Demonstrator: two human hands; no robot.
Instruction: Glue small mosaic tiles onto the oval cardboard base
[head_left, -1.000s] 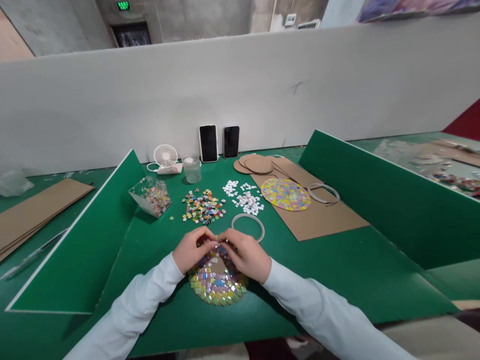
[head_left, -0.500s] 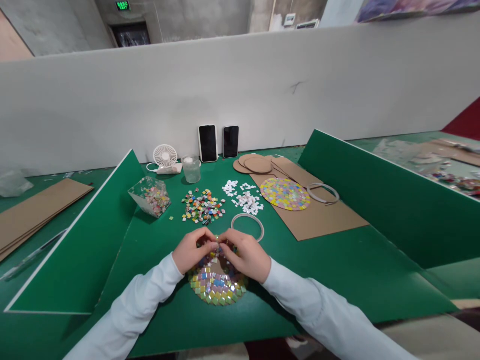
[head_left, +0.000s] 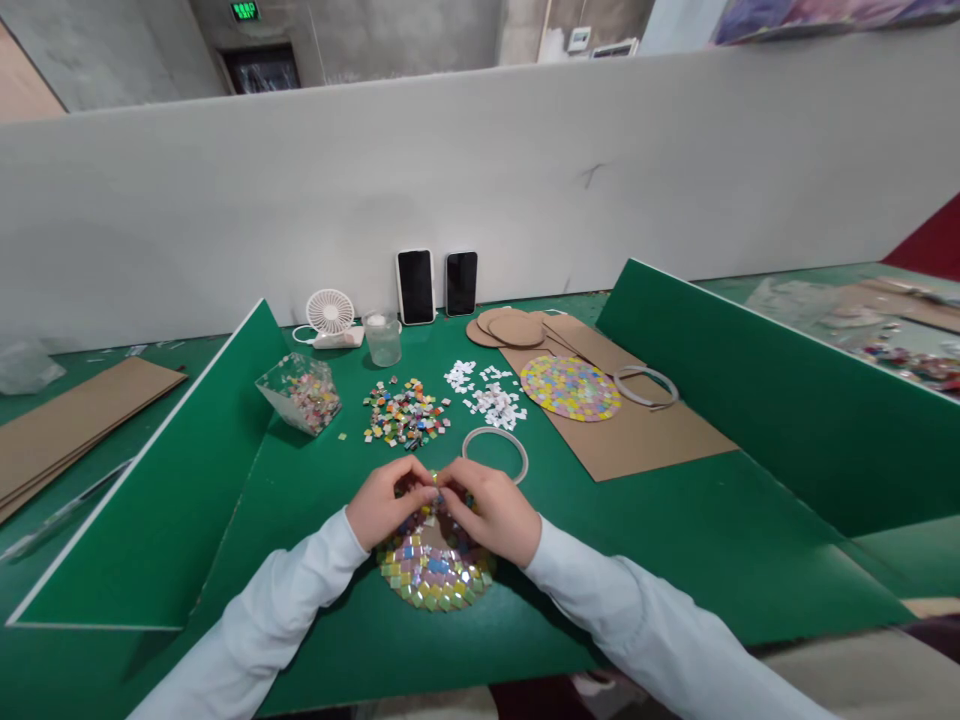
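Observation:
In front of me on the green table lies a round board covered with shiny mosaic tiles (head_left: pixel 437 580), mostly yellow, green, pink and blue. A patch of bare brown board shows near its middle. My left hand (head_left: pixel 386 502) and my right hand (head_left: pixel 495 512) meet over the board's upper part, fingertips pinched together. A small bluish piece, probably a tile, shows between them, but the fingers hide most of it. Just beyond my right hand lies a pale ring (head_left: pixel 523 452). Farther off are a pile of coloured tiles (head_left: pixel 407 415) and a pile of white pieces (head_left: pixel 496 405).
A clear bag of tiles (head_left: pixel 304 395), a white fan (head_left: pixel 330 313) and a plastic cup (head_left: pixel 384 340) stand at the left. Two phones (head_left: pixel 416 288) lean on the wall. At right, a finished-looking mosaic disc (head_left: pixel 571 388) and another ring (head_left: pixel 673 392) rest on cardboard (head_left: pixel 637 440). Green panels (head_left: pixel 750 400) flank the table.

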